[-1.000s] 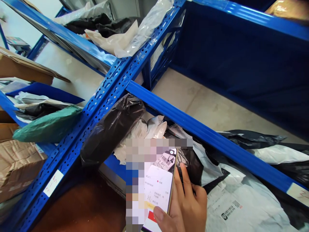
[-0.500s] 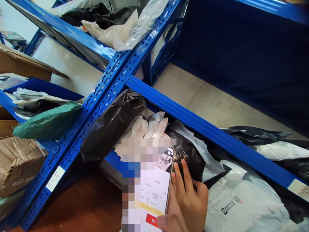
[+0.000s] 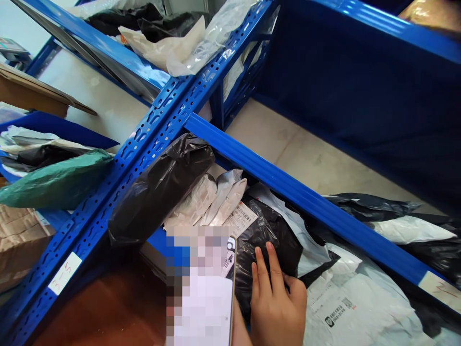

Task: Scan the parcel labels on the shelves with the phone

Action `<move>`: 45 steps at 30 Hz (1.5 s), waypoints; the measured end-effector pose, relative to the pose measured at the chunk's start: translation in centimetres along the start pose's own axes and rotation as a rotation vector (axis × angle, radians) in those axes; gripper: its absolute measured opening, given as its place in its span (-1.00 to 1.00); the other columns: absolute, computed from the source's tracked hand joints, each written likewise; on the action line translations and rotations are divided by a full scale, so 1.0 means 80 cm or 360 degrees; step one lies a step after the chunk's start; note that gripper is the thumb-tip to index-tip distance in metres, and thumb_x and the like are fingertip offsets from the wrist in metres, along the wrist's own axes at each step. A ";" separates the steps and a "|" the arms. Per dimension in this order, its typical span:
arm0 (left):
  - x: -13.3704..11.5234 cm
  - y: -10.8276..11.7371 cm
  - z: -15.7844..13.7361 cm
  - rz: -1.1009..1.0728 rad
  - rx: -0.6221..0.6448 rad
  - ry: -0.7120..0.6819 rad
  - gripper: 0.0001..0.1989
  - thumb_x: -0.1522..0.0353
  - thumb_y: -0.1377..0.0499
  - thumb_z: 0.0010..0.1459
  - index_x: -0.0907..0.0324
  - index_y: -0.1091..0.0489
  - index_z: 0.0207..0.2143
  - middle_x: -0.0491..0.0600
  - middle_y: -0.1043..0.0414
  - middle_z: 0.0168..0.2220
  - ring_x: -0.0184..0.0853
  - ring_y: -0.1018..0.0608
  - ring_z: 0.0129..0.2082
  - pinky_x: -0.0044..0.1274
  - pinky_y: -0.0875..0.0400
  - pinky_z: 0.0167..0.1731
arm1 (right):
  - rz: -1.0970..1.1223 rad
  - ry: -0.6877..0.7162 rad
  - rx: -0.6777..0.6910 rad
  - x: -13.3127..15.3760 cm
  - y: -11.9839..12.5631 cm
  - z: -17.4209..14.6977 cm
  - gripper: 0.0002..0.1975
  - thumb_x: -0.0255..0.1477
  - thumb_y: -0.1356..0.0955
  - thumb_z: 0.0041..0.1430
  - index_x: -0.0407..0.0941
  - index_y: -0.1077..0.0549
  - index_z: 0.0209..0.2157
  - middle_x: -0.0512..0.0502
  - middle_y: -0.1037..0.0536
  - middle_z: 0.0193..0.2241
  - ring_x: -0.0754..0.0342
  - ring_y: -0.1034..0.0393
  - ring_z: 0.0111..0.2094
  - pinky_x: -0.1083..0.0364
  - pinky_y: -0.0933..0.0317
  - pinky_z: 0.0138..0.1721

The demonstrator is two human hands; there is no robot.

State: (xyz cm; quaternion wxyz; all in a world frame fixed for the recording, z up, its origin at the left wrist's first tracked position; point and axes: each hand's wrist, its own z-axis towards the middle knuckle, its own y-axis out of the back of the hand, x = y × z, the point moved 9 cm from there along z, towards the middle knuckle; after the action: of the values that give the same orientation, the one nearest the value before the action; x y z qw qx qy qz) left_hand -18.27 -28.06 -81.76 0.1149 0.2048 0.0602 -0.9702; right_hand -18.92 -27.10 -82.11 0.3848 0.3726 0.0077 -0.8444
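Lower and further left than a second before sat the phone (image 3: 207,293), its blurred screen now at the bottom edge of my view, uncovering the barcode label (image 3: 240,218) on the black plastic parcel (image 3: 268,235) behind it. My right hand (image 3: 277,300) held the phone from behind, its fingers (image 3: 268,271) stretched out along the phone's edge and lying against the crinkled black film of that parcel; I judged the grip loose rather than clenched. My left hand was not in view. The parcel lay on the shelf just inside the blue steel beam (image 3: 306,202), with white mailers (image 3: 216,197) bunched above it and a larger black bag (image 3: 162,187) leaning against the perforated upright (image 3: 118,182). I judged the parcel light and soft, its glossy film slippery and liable to slide under the fingers, so a hold across its bulk, clear of the label, seemed safest. A grey-white mailer (image 3: 360,307) with printed text lay to the right, matte and wrinkled, and a green bag (image 3: 54,180) rested on the neighbouring shelf.
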 end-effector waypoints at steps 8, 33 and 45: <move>0.000 -0.012 -0.005 -0.0137 0.0057 -0.0025 -0.67 0.22 -0.12 0.23 0.09 -0.34 0.02 0.08 -0.32 0.10 -0.17 -0.41 0.04 -0.20 -0.40 -0.01 | 0.0243 -0.0229 0.0023 -0.012 -0.002 0.000 -0.27 -0.59 -0.16 0.25 -0.01 0.29 0.33 -0.32 -0.21 0.22 -0.51 -0.40 0.01 -0.43 -0.37 -0.34; 0.003 -0.029 -0.007 -0.0060 0.0261 0.0021 -0.75 0.28 -0.18 0.19 0.05 -0.39 -0.06 0.04 -0.22 0.23 -0.13 -0.37 0.16 -0.19 -0.43 0.01 | 0.1357 -0.0824 -0.0186 -0.030 -0.029 -0.030 -0.47 -0.26 -0.20 0.23 0.11 -0.10 0.24 -0.14 -0.09 0.32 -0.36 -0.24 0.18 -0.38 -0.41 -0.19; 0.005 -0.040 -0.011 0.0107 0.0327 0.0031 -0.79 0.43 -0.18 0.15 -0.02 -0.36 -0.16 -0.12 0.05 0.32 -0.05 -0.20 0.25 -0.13 -0.45 0.01 | 0.1641 -0.0859 -0.0157 -0.018 -0.011 -0.017 -0.28 -0.23 -0.27 0.09 0.23 0.13 0.23 -0.11 0.04 0.36 -0.28 -0.15 0.24 -0.35 -0.37 -0.13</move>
State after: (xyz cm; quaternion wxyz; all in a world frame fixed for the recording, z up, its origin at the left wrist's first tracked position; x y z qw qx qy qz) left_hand -19.05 -24.90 -82.53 0.1251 0.2267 -0.0454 -0.9648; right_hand -18.07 -25.15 -82.42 0.7513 0.0816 -0.2337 -0.6118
